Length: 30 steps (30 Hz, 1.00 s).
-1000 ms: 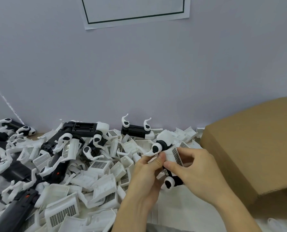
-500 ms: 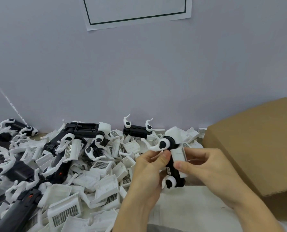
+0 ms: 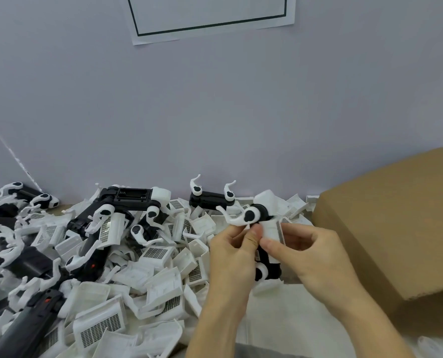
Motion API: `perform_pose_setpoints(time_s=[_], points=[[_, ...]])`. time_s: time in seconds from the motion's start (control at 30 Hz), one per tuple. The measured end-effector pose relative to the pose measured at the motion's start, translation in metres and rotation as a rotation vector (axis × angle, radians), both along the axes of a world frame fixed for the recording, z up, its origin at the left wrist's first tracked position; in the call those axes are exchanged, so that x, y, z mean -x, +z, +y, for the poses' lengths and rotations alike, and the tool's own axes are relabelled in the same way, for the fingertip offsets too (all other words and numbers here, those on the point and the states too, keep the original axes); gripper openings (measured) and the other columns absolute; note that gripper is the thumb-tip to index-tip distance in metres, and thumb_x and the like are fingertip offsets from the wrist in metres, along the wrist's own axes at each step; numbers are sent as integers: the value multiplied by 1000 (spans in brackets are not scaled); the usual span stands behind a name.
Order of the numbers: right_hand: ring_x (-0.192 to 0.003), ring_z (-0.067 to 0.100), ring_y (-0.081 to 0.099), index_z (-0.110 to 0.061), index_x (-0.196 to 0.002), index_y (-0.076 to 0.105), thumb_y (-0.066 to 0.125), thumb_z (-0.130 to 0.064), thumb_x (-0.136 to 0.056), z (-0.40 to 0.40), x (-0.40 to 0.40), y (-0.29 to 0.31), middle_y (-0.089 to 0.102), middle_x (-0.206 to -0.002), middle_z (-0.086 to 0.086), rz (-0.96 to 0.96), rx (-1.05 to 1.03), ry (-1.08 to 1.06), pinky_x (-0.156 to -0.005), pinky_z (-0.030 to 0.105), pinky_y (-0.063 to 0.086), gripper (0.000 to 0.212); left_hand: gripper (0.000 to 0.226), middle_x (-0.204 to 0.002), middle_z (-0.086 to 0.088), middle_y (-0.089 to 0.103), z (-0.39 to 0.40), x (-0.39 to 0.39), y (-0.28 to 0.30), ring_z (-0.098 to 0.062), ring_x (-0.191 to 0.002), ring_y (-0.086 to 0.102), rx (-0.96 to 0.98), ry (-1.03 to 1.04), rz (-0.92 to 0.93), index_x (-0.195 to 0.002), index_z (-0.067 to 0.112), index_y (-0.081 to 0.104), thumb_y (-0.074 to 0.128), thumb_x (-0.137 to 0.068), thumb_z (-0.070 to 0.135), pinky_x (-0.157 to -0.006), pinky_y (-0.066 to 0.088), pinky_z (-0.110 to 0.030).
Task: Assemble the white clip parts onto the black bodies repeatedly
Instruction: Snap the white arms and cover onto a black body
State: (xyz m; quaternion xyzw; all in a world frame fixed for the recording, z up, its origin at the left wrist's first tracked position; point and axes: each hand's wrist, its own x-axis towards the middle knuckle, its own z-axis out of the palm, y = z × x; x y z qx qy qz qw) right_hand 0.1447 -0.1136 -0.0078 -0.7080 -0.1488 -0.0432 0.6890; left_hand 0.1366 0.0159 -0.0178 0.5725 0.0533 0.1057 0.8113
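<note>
We hold one black body [image 3: 267, 264] upright at the lower centre of the frame, between both hands. Our left hand [image 3: 232, 257] pinches it near the top, thumb and fingers closed just under the white hooked arm [image 3: 237, 218] that juts to the left from the body's upper end. Our right hand [image 3: 316, 257] has thumb and fingers curled round the white clip part [image 3: 273, 235], which lies flat against the body's front face.

The step in hand looks like seating that clip. To do it well, we should keep the left pinch firm so the body cannot twist, line the clip's edges square with the body's long sides, and press evenly along its length, not at one corner. Whether its tabs have already caught we cannot tell; they are hidden under our fingers. A second white arm [image 3: 260, 271] at the body's lower end sits close to our right palm, so we should mind not to lever against it.

The heap of loose white clip parts [image 3: 153, 257] fills the lower left, with other black bodies [image 3: 130, 200] lying among them. A cardboard box [image 3: 396, 228] stands at the right.
</note>
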Motion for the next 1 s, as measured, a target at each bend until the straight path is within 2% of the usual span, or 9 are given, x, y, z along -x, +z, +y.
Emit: perform_pose_setpoints(time_s=[0.2, 0.4, 0.5, 0.6, 0.7, 0.8, 0.87, 0.93, 1.0], points=[[-70, 5, 73, -29, -87, 81, 87, -24, -75, 7, -1, -1, 78, -78, -9, -31, 42, -84, -53, 16, 52, 14, 33, -109, -27, 73, 2, 2, 6, -41, -103, 72, 204, -95, 88, -117, -2, 68, 48, -103, 20, -97, 53, -61], [-87, 14, 73, -25, -101, 76, 80, -39, -80, 9, -3, -10, 77, -91, -4, 55, 55, -49, -73, 34, 58, 26, 25, -111, -27, 72, 5, 3, 3, -44, -106, 70, 182, -99, 99, -116, -4, 66, 57, -99, 11, -97, 53, -60], [-78, 22, 72, -23, -86, 77, 72, -51, -84, 13, -1, -8, 76, -80, 0, -77, 135, -41, -68, 36, 57, 29, 22, -111, -27, 72, 8, 4, 4, -43, -104, 71, 199, -130, 111, -112, -3, 68, 54, -100, 8, -97, 52, -62], [-73, 22, 65, -21, -77, 74, 67, -60, -81, 20, -3, -13, 68, -75, 1, -157, 188, -199, -67, 45, 55, 39, 26, -110, -25, 74, -1, 3, 6, -40, -102, 73, 196, -90, 90, -114, 0, 69, 50, -104, 14, -91, 58, -55], [-74, 12, 60, -27, -73, 69, 61, -64, -83, 29, -3, -16, 58, -77, -5, -265, 245, -341, -67, 32, 51, 39, 28, -105, -23, 75, -5, 3, 7, -33, -92, 75, 219, -38, 79, -110, 0, 71, 48, -105, 14, -72, 63, -40], [-71, 13, 62, -24, -75, 71, 59, -62, -83, 22, -5, -16, 64, -72, -2, -241, 217, -240, -63, 30, 51, 41, 29, -110, -25, 73, 1, 3, 7, -38, -102, 73, 206, -60, 73, -114, -2, 70, 48, -104, 14, -89, 59, -52], [-65, 13, 63, -20, -77, 74, 65, -48, -91, 17, -5, -16, 68, -68, 4, -148, 102, -103, -60, 30, 52, 33, 28, -110, -26, 73, 0, 2, 6, -43, -105, 71, 177, -55, 78, -114, -3, 70, 49, -104, 13, -98, 52, -62], [-64, 11, 61, -19, -75, 74, 67, -35, -95, 20, -4, -19, 68, -69, 5, -110, 42, -106, -59, 24, 50, 26, 25, -106, -25, 74, -6, 2, 6, -41, -102, 72, 151, -10, 99, -109, -1, 72, 51, -104, 11, -95, 55, -59], [-69, 12, 61, -24, -72, 70, 69, -39, -89, 28, -3, -21, 62, -74, -1, -185, 144, -248, -63, 21, 48, 23, 23, -99, -19, 77, -7, 1, 4, -31, -89, 76, 187, 57, 132, -103, 3, 74, 52, -104, 12, -81, 63, -47]])
